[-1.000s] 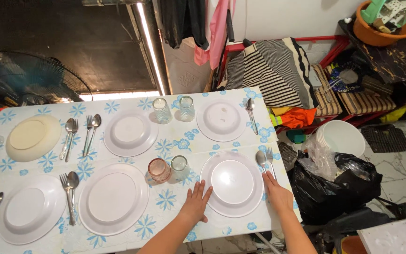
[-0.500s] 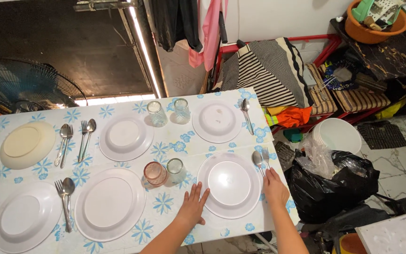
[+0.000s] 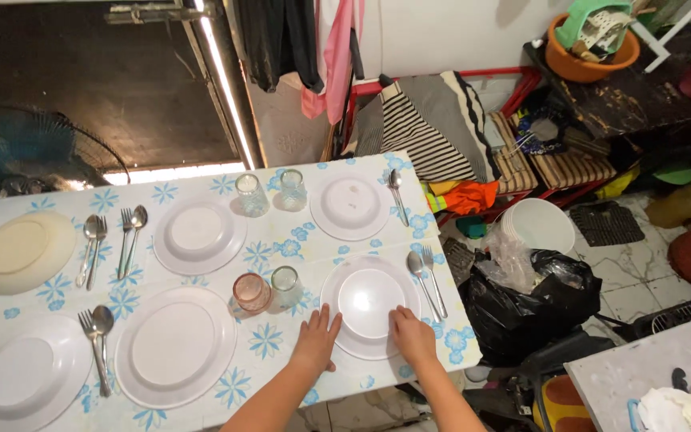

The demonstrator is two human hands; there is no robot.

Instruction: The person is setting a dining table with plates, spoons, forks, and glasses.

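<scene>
While both hands lie near the bottom middle of the frame, the left hand (image 3: pixel 316 340) rests flat on the flowered tablecloth (image 3: pixel 281 248), fingers spread and released, its fingertips just beside the left rim of the large white plate (image 3: pixel 337 340). The right hand (image 3: pixel 411 336) lies on the lower right rim of this plate, fingers stretched forward and loose, grasping nothing; the fingertips reach the small white plate (image 3: pixel 369 300) that sits on top of the large one. This stacked pair stands in the lower middle of the frame, close to the right end of the table.

Just right of the pair, a spoon (image 3: pixel 418 272) and a fork (image 3: pixel 433 276) lie side by side. Left of it stand a pink glass (image 3: pixel 250 292) and a clear glass (image 3: pixel 285 286), touching or almost touching each other. More white plates, cutlery and two other glasses fill the left and upper parts of the table. A black rubbish bag (image 3: pixel 529 300) sits on the floor at the right of the table.
</scene>
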